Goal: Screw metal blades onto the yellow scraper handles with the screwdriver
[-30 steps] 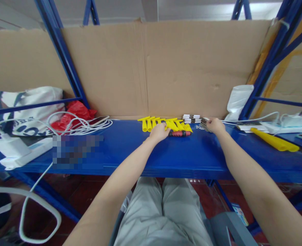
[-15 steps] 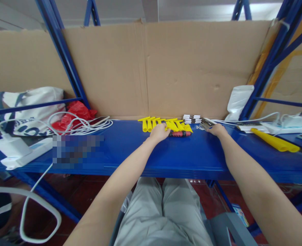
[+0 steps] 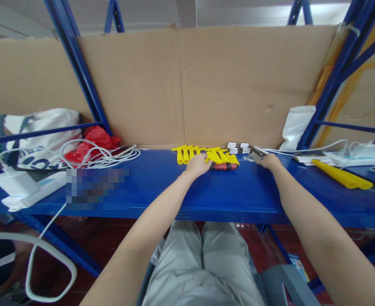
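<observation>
My left hand (image 3: pixel 198 165) rests at the row of yellow T-shaped plastic pieces (image 3: pixel 186 156), its fingers curled at their right part. What those fingers hold is hidden. Just right of it lies a red-and-black screwdriver-like tool (image 3: pixel 224 166), in front of more yellow pieces (image 3: pixel 218 155). My right hand (image 3: pixel 269 161) is closed at the near end of some flat metal pieces (image 3: pixel 256 154); its fingertips are partly hidden. Small silvery parts (image 3: pixel 248 159) are scattered left of that hand. Behind them sits a stack of white pieces with dark bands (image 3: pixel 238 148).
The blue bench (image 3: pixel 228 195) backs onto a cardboard wall (image 3: pixel 181 85). At left are a cloth bag (image 3: pixel 52 127), red plastic (image 3: pixel 96 142), coiled white cable (image 3: pixel 115 158) and a power strip (image 3: pixel 36 193). Yellow tubes (image 3: pixel 342 175) and a white pouch (image 3: pixel 297 125) are at right.
Both hands stay in almost the same places. My right fingers and the flat metal pieces under them shift very slightly.
</observation>
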A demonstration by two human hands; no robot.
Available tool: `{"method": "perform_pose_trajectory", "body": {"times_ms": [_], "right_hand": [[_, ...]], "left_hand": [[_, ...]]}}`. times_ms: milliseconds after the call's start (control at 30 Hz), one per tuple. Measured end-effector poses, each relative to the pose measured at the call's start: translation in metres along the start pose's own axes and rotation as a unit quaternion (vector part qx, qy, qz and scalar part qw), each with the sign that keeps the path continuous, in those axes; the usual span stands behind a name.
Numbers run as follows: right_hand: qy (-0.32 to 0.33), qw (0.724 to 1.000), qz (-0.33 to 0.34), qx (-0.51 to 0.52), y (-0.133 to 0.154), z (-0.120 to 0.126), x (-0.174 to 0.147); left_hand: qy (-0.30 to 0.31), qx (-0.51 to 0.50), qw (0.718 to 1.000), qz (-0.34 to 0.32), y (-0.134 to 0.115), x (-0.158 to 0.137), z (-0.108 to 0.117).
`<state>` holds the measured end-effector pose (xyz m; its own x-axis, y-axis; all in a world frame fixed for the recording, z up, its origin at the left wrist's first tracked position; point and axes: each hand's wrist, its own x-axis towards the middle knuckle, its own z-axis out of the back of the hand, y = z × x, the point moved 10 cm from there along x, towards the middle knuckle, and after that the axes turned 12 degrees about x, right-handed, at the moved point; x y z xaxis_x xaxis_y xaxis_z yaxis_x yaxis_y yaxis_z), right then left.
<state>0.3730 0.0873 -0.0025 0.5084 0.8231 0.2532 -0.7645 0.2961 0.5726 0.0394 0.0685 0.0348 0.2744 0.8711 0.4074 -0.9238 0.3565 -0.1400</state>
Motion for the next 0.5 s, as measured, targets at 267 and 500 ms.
{"method": "perform_pose_trajectory", "body": {"times_ms": [267,500], "right_hand": [[0.007,1.000,-0.017,-0.008,0.011,0.010,-0.015],[-0.012,0.998,-0.050,-0.021,0.007,0.015,-0.020]], "left_hand": [[-0.002,-0.004,1.000,-0.008,0.000,0.001,-0.001],[0.001,0.004,1.000,-0.007,-0.001,0.000,0.001]]}}
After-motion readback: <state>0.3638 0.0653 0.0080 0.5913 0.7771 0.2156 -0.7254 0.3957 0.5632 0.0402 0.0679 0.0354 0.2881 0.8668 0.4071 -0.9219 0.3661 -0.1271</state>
